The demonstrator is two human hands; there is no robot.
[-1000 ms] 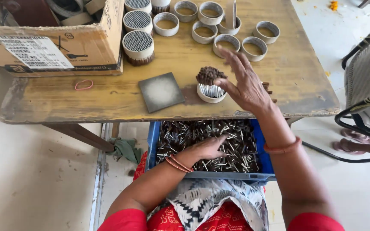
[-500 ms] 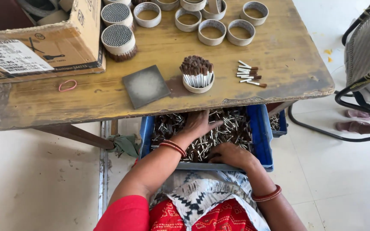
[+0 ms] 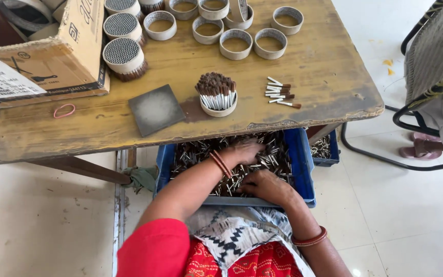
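Sticks (image 3: 232, 159) heaped in blue crate (image 3: 303, 169) on lap, under table (image 3: 308, 107) edge. Left hand (image 3: 244, 152) and right hand (image 3: 265, 185) buried among them; grip unreadable. Risk: crate tips, sticks spill.

A second ago the right hand (image 3: 266, 185) was up by the little ring of sticks (image 3: 217, 95). Now it is down beside the left hand (image 3: 244, 152), in the blue box (image 3: 303, 164).
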